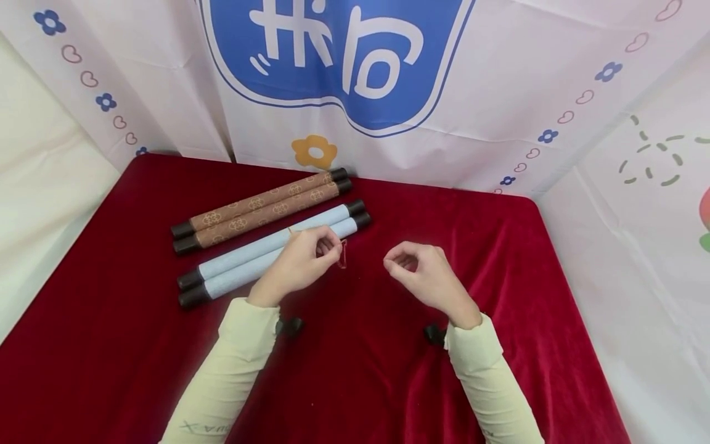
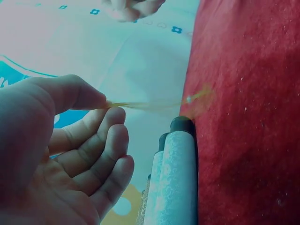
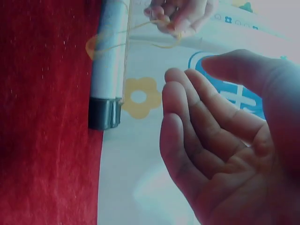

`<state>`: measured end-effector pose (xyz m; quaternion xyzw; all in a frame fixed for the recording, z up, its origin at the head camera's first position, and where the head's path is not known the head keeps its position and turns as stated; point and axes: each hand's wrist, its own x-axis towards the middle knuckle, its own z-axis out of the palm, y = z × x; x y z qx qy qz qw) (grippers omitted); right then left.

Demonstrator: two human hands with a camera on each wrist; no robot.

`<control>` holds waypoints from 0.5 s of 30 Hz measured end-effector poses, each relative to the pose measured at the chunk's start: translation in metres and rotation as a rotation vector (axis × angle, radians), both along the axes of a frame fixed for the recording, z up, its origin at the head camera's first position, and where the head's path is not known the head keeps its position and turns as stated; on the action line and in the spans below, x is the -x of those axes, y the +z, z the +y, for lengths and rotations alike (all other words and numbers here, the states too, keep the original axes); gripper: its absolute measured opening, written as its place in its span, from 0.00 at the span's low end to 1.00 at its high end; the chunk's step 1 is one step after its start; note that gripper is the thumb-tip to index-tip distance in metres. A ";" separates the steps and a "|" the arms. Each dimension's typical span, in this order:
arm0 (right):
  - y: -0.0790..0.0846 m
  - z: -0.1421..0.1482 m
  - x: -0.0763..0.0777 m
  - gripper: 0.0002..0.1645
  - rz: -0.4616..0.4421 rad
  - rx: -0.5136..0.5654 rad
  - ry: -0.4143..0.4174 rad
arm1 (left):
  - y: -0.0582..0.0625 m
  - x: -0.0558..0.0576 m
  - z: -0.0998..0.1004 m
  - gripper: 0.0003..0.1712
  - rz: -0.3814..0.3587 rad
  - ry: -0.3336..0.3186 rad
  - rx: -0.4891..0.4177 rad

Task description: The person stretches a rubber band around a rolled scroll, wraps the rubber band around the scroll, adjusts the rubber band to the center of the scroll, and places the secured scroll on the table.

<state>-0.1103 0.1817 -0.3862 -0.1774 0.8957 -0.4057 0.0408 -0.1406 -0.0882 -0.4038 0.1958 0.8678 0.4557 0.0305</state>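
Observation:
My left hand (image 1: 304, 259) pinches a thin, yellowish rubber band (image 2: 136, 105) between thumb and forefinger. The band dangles as a loop past the fingertips, blurred in the left wrist view. Below and behind that hand lie two light-blue scrolls (image 1: 238, 273) with black ends, side by side and partly hidden by it. A small orange strip (image 1: 290, 230) shows on the farther blue scroll. To the right, apart from the band, my right hand (image 1: 429, 277) hovers over the table with fingers loosely bent; in the right wrist view the thumb stands away from them, holding nothing.
Two brown patterned scrolls (image 1: 261, 209) with black ends lie behind the blue ones. Dark red cloth (image 1: 355, 370) covers the table. A printed white curtain (image 1: 444, 160) rises along the back edge, and pale fabric hangs at both sides.

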 end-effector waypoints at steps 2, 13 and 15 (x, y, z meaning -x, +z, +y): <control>-0.001 -0.004 -0.001 0.06 -0.002 0.004 0.031 | 0.000 -0.001 0.002 0.04 0.003 -0.011 0.000; -0.013 -0.023 -0.004 0.14 0.043 -0.025 0.128 | 0.001 -0.006 0.013 0.03 0.011 -0.065 0.010; -0.016 -0.025 -0.004 0.16 0.052 -0.033 0.137 | 0.001 -0.007 0.015 0.02 0.016 -0.074 0.012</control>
